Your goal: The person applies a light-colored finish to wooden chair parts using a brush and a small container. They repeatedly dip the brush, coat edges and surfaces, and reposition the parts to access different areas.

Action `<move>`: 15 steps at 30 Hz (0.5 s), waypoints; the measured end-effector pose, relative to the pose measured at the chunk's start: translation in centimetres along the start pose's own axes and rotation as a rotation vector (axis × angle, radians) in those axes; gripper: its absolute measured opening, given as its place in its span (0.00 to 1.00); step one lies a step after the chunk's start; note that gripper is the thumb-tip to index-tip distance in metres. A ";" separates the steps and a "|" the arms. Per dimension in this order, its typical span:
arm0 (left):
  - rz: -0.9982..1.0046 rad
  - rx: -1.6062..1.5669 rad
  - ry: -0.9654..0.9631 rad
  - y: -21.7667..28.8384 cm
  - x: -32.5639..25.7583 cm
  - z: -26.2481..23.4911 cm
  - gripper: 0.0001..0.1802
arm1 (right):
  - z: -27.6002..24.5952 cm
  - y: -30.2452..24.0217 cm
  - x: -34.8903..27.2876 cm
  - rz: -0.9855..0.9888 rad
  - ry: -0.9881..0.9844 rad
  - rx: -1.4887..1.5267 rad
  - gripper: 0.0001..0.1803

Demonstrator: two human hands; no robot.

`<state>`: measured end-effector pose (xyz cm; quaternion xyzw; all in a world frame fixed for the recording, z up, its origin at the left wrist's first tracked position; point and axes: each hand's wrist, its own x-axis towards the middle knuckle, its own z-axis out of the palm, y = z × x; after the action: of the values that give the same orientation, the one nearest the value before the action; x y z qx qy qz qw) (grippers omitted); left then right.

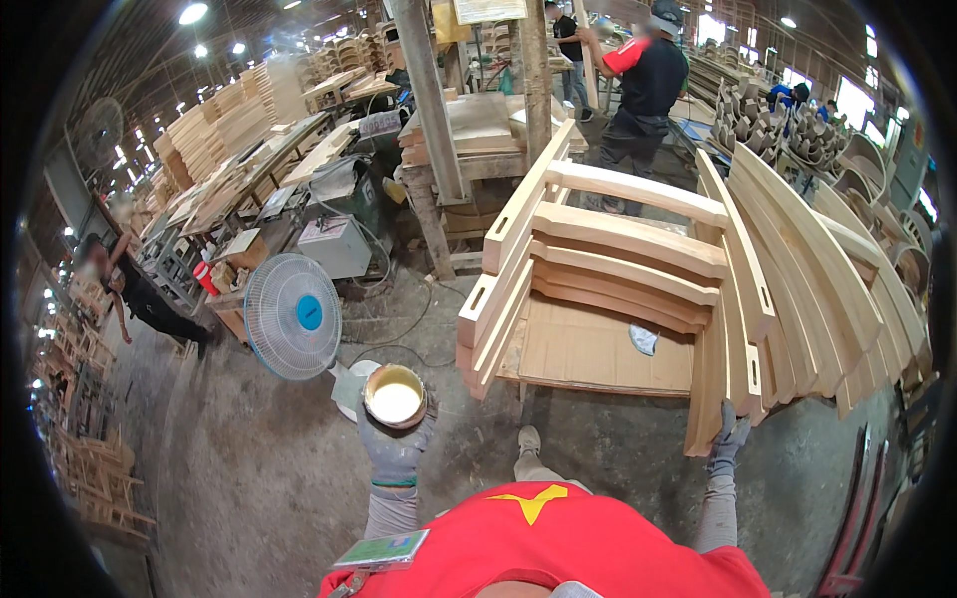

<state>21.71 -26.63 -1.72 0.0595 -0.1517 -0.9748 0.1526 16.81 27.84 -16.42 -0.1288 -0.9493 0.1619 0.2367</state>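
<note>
My left hand, in a grey glove, is closed around an open can of thick cream-coloured liquid, held upright out in front of me. My right hand, gloved too, grips the near end of a light wooden frame on the right side of a stack. These frames have two long side rails joined by curved crosspieces, with slots near the rail ends. They lie on a cardboard-topped bench. The right fingers are partly hidden by the wood.
A white-and-blue fan stands left of the can, with cables on the floor behind. More curved wooden pieces lean at the right. A metal post rises beyond the bench. One worker stands behind the frames, another far left.
</note>
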 end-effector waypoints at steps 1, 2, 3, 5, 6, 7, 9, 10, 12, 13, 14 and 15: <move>-0.017 -0.015 0.012 0.0 0.1 0.0 0.22 | -0.2 -0.1 0.0 0.002 0.011 0.004 0.18; -0.035 -0.030 0.024 0.0 0.2 0.0 0.23 | -0.4 -0.1 0.0 0.004 0.022 0.008 0.19; -0.053 -0.045 0.036 0.1 0.2 -0.1 0.24 | -0.6 -0.1 -0.1 -0.001 0.041 0.037 0.18; -0.023 -0.023 0.037 0.3 0.3 -0.8 0.25 | -1.0 -1.1 -0.1 -0.019 0.067 0.109 0.16; -0.008 -0.012 0.039 0.4 0.3 -1.0 0.25 | -1.0 -1.7 0.0 0.015 0.081 0.196 0.15; -0.014 -0.025 0.050 0.3 0.3 -0.8 0.25 | -1.0 -1.8 0.1 0.052 0.102 0.274 0.15; -0.025 -0.049 0.074 0.2 0.4 -0.2 0.25 | -1.3 -2.0 0.3 0.142 0.140 0.436 0.14; -0.025 -0.046 0.073 0.1 0.3 0.1 0.25 | -1.2 -2.1 0.3 0.197 0.157 0.523 0.14; -0.026 -0.038 0.072 0.0 0.2 0.5 0.26 | -1.2 -2.3 0.5 0.225 0.165 0.579 0.15; -0.026 -0.028 0.078 0.0 0.2 0.4 0.26 | -1.2 -2.1 0.4 0.200 0.156 0.548 0.16; -0.027 -0.019 0.083 0.1 0.3 0.2 0.26 | -1.1 -1.8 0.4 0.175 0.148 0.516 0.16; -0.029 -0.009 0.089 0.1 0.3 0.0 0.25 | -1.0 -1.6 0.4 0.137 0.142 0.513 0.16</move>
<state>21.46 -26.80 -1.71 0.1042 -0.1397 -0.9739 0.1451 16.69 26.74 -14.85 -0.1394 -0.8473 0.4034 0.3162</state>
